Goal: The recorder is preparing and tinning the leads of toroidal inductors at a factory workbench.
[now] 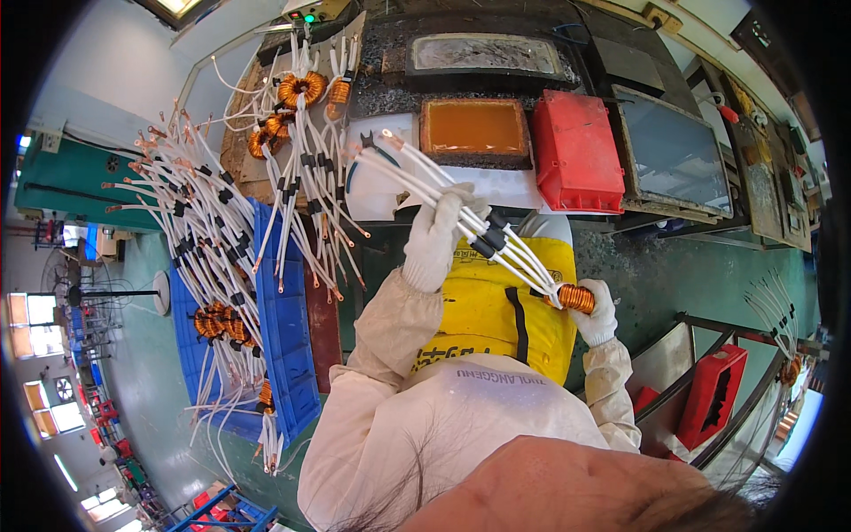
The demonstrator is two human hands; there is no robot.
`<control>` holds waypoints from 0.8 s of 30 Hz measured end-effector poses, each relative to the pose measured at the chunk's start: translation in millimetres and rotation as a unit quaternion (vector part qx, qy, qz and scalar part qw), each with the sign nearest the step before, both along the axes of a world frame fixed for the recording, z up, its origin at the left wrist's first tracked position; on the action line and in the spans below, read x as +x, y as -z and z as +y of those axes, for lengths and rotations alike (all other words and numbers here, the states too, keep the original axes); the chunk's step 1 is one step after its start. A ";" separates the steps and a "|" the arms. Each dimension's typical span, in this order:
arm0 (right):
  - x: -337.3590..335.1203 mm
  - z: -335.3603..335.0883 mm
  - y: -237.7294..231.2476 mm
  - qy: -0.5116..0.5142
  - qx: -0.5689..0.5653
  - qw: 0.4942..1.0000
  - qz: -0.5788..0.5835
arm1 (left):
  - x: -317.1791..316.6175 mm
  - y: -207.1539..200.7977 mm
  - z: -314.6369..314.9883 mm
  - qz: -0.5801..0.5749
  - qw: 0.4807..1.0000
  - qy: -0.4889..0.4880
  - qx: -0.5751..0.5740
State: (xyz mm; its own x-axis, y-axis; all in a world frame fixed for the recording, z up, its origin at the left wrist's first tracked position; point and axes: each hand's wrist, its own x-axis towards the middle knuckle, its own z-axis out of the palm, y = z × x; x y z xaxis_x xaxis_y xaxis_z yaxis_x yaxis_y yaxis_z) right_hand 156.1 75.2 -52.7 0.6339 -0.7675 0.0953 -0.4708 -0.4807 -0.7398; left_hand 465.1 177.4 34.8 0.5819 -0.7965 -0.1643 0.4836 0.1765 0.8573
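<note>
In front of my body I hold a copper-wound toroidal coil with long white leads. My right hand (pixel 601 317), in a white glove, is closed round the copper coil (pixel 578 299) at the lower right end. Higher up, my gloved left hand (pixel 434 238) grips the bundle of white leads (pixel 521 262). Black sleeves (pixel 490 239) sit on the leads just below that hand. Past the left hand the leads fan out toward the bench, ending in bare copper tips (pixel 387 136). A yellow apron (pixel 483 297) covers my lap beneath.
On the bench are an amber-filled tray (pixel 425 133), a grey-topped pot (pixel 567 71) behind it and a red container (pixel 578 151). More wired coils (pixel 301 89) lie at left. A blue crate (pixel 288 328) holds several others. A red box (pixel 712 396) is on the rack at right.
</note>
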 end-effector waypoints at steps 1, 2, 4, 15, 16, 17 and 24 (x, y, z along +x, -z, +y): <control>-1.6 1.1 2.6 0.018 0.005 1.000 -0.012 | -1.5 -0.4 3.9 0.026 1.000 -0.005 0.010; -2.7 2.4 4.3 0.019 0.007 1.000 -0.012 | -3.5 -0.2 8.0 0.051 0.998 -0.010 0.022; -5.1 4.3 6.6 0.037 0.006 0.999 -0.021 | -5.8 10.2 10.4 0.058 0.998 -0.028 0.026; -2.5 5.9 2.7 0.002 -0.043 0.999 -0.004 | -10.0 25.2 5.1 0.167 0.985 0.042 -0.034; -3.5 6.7 2.9 0.003 -0.044 0.999 -0.001 | -12.6 20.5 0.9 0.166 0.985 0.042 -0.036; -3.5 8.5 1.1 0.006 -0.042 0.999 0.002 | -15.1 15.3 -3.0 0.168 0.985 0.046 -0.023; -2.3 16.0 -2.2 0.010 -0.059 0.998 0.008 | -16.8 32.9 -17.1 0.057 0.995 0.077 0.015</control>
State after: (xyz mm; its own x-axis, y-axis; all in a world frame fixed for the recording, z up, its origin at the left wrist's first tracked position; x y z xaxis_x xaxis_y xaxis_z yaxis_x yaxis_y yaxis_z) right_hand 153.8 91.2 -50.5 0.6213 -0.7636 0.1759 -0.4920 -0.5548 -0.6709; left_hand 448.3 160.3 1.9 0.4303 -0.8680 -0.2477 0.5970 0.0679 0.7993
